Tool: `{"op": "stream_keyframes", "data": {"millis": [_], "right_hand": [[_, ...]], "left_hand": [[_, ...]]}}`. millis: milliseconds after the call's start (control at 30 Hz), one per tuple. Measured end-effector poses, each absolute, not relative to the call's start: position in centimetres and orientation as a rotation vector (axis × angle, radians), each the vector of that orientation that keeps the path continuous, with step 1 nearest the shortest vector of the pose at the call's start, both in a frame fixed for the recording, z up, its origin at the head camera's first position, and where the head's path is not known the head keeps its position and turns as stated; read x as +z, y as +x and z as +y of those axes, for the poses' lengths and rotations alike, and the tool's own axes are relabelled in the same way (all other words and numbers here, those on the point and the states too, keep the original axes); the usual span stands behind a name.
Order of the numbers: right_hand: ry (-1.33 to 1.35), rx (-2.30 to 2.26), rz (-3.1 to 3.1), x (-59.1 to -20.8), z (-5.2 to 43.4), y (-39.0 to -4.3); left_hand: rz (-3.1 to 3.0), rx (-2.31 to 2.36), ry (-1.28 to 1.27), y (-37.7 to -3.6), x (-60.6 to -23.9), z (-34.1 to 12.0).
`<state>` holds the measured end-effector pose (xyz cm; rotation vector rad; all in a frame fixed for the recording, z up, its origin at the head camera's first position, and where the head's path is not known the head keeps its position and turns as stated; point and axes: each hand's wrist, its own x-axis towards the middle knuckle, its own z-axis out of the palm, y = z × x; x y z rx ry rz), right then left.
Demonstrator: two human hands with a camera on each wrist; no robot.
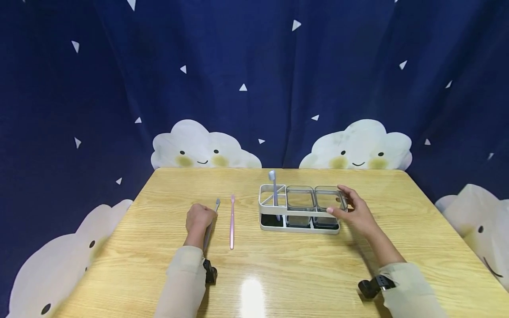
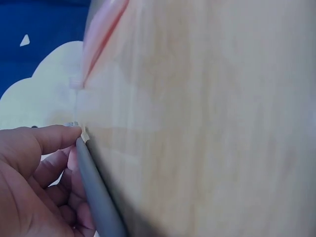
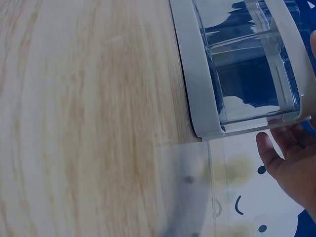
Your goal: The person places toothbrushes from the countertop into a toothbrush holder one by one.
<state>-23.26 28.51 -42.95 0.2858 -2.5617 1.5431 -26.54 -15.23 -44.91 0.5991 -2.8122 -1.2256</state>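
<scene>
My left hand pinches a grey toothbrush near its head; its handle slants along the fingers in the left wrist view. Just right of it lies a pink toothbrush, bristle end away from me. A white toothbrush holder stands further right, with a purple toothbrush upright in its left section. Two clear cups, a middle one and a right one, sit in its other sections. My right hand grips the holder's right end, thumb in front and fingers behind.
The wooden table carries everything and ends at a dark blue curtain with white clouds. Each wrist wears a strapped black camera, one on the left wrist and one on the right wrist.
</scene>
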Motion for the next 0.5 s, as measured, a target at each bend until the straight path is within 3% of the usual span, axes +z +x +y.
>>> {"op": "stream_keyframes", "data": {"millis": [500], "right_hand": [[0.280,1.543,-2.585,-42.5,28.4,-23.1]], "left_hand": [[-2.716,-1.288,0.471,-26.7,-43.7,-15.1]]}}
